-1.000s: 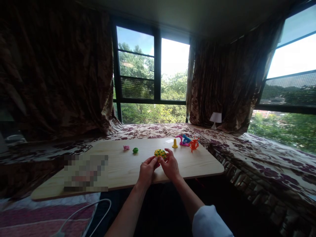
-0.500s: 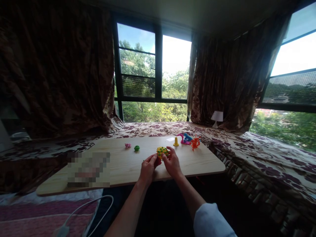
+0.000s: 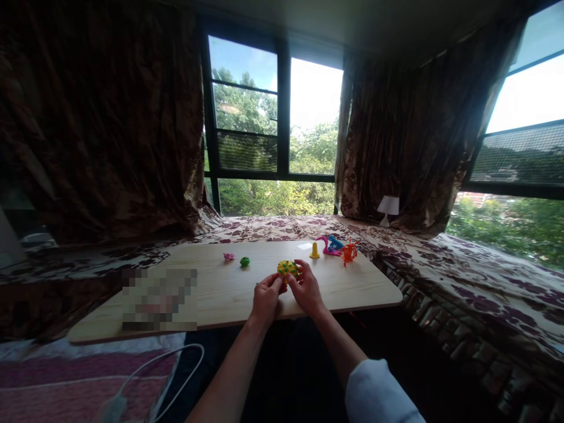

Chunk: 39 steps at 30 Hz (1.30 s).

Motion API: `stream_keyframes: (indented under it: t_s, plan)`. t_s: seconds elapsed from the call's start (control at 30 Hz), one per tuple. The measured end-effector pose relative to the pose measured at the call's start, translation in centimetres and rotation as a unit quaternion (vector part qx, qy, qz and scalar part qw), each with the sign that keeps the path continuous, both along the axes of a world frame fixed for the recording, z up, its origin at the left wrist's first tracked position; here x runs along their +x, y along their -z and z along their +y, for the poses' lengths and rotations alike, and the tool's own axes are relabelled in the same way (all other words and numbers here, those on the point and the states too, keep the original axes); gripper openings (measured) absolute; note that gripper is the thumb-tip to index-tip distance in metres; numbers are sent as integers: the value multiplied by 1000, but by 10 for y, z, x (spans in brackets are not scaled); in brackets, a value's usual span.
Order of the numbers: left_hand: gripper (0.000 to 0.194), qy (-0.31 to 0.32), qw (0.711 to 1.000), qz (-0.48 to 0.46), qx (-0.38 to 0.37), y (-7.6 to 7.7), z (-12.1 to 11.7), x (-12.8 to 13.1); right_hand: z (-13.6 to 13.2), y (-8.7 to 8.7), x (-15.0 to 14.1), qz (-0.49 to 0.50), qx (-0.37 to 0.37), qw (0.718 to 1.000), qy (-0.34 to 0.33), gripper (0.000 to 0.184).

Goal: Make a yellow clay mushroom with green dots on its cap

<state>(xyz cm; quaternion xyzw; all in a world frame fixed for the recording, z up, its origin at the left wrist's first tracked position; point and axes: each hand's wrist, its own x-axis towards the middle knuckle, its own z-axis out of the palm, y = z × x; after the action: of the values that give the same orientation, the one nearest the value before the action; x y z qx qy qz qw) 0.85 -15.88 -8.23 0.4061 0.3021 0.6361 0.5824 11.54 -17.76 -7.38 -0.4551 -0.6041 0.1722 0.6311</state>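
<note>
Between my two hands, just above the near side of the wooden table [image 3: 211, 294], is a round yellow piece with green dots [image 3: 288, 268]. My left hand [image 3: 265, 296] grips its lower left edge, thumb and fingers pinched together. Around its right side curl the fingers of my right hand [image 3: 305, 289], the thumb pressed on the near face. Fingers hide the piece's lower part. Farther back stands a yellow peg-shaped piece [image 3: 314, 251]. A small green piece [image 3: 244, 262] and a small pink piece [image 3: 228, 257] lie to the left.
At the table's back right sit an orange branching piece [image 3: 349, 252], a blue piece [image 3: 335, 242] and a magenta curved piece [image 3: 326, 247]. A blurred-out patch [image 3: 161, 299] covers the table's left part. A white lamp [image 3: 388, 208] stands beyond; a white cable [image 3: 176, 351] loops at lower left.
The yellow dotted piece tilted in my hands and has come back to a flatter pose, while both hands keep hold of it. The whole view has shifted slightly; the other pieces stay put.
</note>
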Motion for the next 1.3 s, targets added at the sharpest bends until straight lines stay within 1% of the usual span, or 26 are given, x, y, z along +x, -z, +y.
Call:
stream_keyframes:
  t_s: [0.1,0.17,0.23,0.47,0.7,0.87,1.03,1.13,1.2,1.3]
  plan:
    - [28,-13,1000,-2,-4,2,2,0,2,1,2,52,-6,998,-34,35]
    - [30,-10,1000,-4,-7,1,2,-1,5,1,4,90,-11,995,-47,33]
    - [31,0,1000,-9,-8,0,0,-2,7,2,6,108,-14,993,-51,32]
    - [28,17,1000,-20,-12,-5,-6,-4,5,1,6,126,-13,990,-55,33]
    - [27,7,1000,-17,-8,0,-2,-4,5,0,5,134,-16,989,-61,34]
    - [26,-2,1000,-23,-14,1,0,-3,7,2,8,134,-17,989,-63,28]
    - [28,27,998,-47,-9,-3,-4,-4,8,2,9,123,-15,991,-46,28]
    - [24,45,997,-69,-11,-5,-3,-7,9,3,9,98,-19,995,-29,28]
    - [20,45,995,-91,-19,-5,-1,-10,11,4,10,79,-24,997,2,29]
    - [13,36,991,-129,-32,-5,1,-17,15,9,12,42,-39,996,69,28]
